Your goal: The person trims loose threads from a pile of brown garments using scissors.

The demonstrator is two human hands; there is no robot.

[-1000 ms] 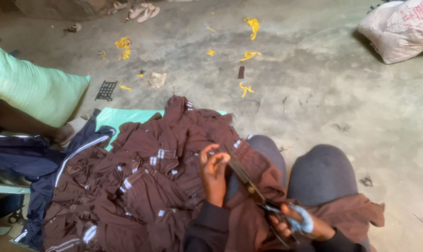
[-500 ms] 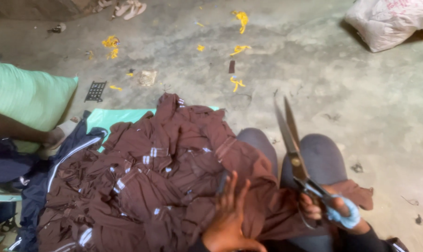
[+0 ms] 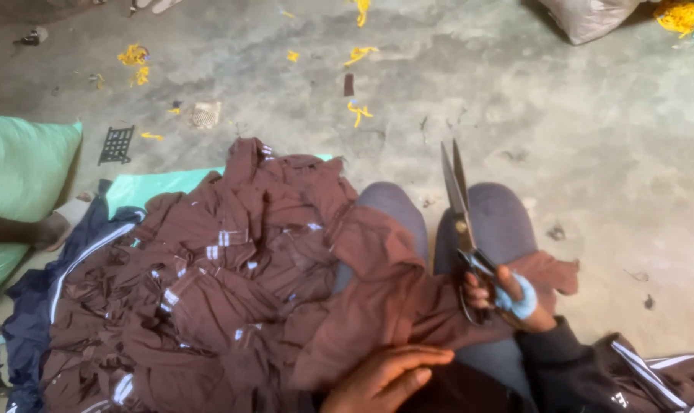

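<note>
I am gripping the scissors in my right hand, blades pointing away, while my open left hand is resting on the brown cloth to their left.

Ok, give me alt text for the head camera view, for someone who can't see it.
Seen from above, the right hand holds large scissors pointing away over the knees, while the left hand lies flat on a heap of brown garments spread over the lap. Yellow scraps dot the concrete floor.
</note>
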